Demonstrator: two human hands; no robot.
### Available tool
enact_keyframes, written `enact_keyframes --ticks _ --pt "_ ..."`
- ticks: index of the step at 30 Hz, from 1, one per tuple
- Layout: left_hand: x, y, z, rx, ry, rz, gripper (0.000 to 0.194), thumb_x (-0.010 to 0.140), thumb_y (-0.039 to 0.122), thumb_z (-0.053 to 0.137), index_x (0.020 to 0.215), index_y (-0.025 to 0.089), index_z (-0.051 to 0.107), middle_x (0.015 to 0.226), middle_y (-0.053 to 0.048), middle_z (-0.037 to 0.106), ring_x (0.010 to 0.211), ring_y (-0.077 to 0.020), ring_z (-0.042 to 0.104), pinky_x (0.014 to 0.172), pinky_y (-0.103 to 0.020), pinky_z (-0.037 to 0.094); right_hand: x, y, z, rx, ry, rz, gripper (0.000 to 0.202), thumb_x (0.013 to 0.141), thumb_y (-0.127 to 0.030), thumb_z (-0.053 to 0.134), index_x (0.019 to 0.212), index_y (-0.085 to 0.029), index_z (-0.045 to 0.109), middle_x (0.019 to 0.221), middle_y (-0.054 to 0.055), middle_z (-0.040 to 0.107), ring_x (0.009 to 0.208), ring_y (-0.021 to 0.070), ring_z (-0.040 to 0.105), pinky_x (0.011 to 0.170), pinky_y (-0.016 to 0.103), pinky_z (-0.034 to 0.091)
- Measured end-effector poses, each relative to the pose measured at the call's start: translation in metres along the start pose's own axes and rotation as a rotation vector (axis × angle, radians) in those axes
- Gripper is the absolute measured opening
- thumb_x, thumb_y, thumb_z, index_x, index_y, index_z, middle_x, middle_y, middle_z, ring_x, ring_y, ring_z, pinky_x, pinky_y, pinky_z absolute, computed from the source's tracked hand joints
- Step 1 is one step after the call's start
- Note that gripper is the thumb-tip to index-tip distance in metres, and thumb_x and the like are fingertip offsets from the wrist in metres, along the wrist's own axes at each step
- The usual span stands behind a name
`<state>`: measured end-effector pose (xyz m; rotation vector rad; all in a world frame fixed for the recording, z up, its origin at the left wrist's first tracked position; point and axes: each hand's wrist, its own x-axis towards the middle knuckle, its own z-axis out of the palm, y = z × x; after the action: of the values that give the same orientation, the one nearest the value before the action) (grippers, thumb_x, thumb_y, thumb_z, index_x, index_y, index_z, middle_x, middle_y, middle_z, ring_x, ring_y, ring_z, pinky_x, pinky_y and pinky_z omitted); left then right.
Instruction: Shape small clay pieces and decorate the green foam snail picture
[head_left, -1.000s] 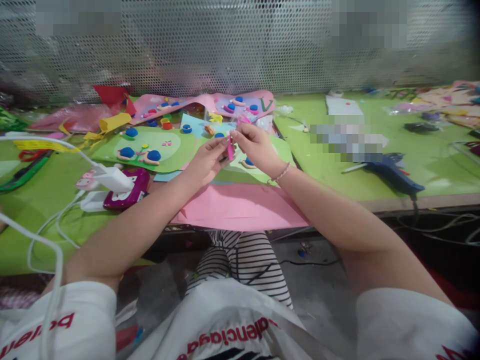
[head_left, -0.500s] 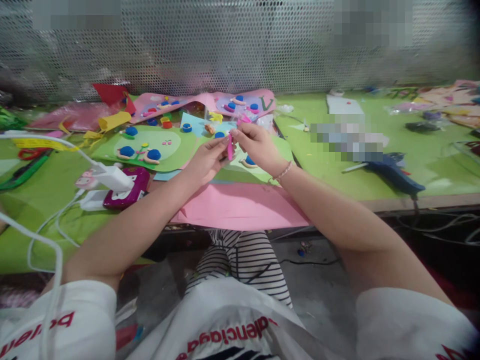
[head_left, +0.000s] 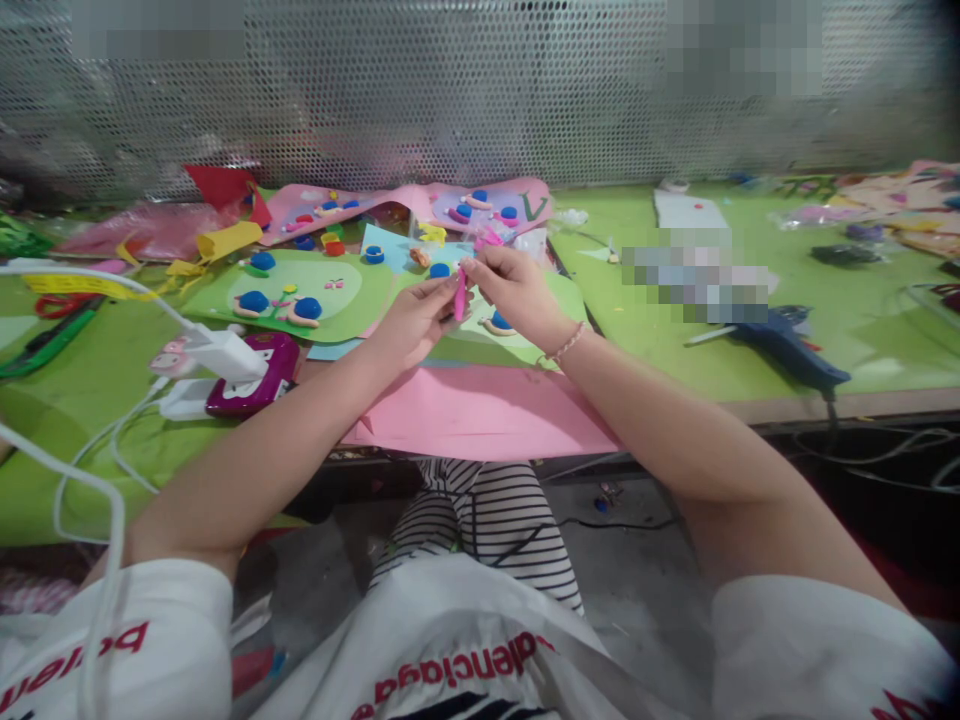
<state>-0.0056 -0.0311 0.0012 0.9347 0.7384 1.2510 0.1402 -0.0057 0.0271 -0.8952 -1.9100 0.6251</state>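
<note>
Together, left hand [head_left: 420, 318] and right hand [head_left: 510, 290], fingers pinched on a small pink piece [head_left: 460, 292].

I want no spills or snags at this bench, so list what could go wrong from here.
The pink piece could slip, as only the fingertips of the left hand and right hand pinch it.
The pink sheet juts past the table edge, so a bump might slide it off.
The glue gun's cord drops over the edge; a snag might drag the gun.

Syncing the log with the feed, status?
Left hand and right hand both gripping small pink piece. Glue gun off to the right, nothing between hands and piece.
</note>
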Motion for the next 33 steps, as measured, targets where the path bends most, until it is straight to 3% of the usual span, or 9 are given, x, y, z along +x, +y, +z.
enact_keyframes --ticks 23,33 --pt "0.001 -0.0011 -0.0013 0.025 -0.008 -0.007 0.021 0.075 0.033 0.073 0.067 0.017 0.062 0.057 0.005 0.053 0.057 -0.0048 0.055 0.069 -0.021 0.052 0.0005 0.0035 0.0016 -0.024 0.023 0.024 0.046 0.09 -0.051 0.053 0.058 -0.021 0.038 0.053 -0.004 0.039 0.054 0.0099 0.037 0.053 0.025 0.032" --pt "0.0021 0.0009 -0.0006 0.024 -0.017 0.001 0.017 0.074 0.03 0.074 0.073 0.018 0.063 0.059 0.006 0.055 0.056 -0.0039 0.054 0.068 -0.019 0.05 0.0011 0.0021 0.003 -0.008 0.054 0.035 0.04 0.093 -0.036 0.052 0.057 -0.021 0.04 0.052 -0.004 0.039 0.051 0.0104 0.036 0.052 0.027 0.031"
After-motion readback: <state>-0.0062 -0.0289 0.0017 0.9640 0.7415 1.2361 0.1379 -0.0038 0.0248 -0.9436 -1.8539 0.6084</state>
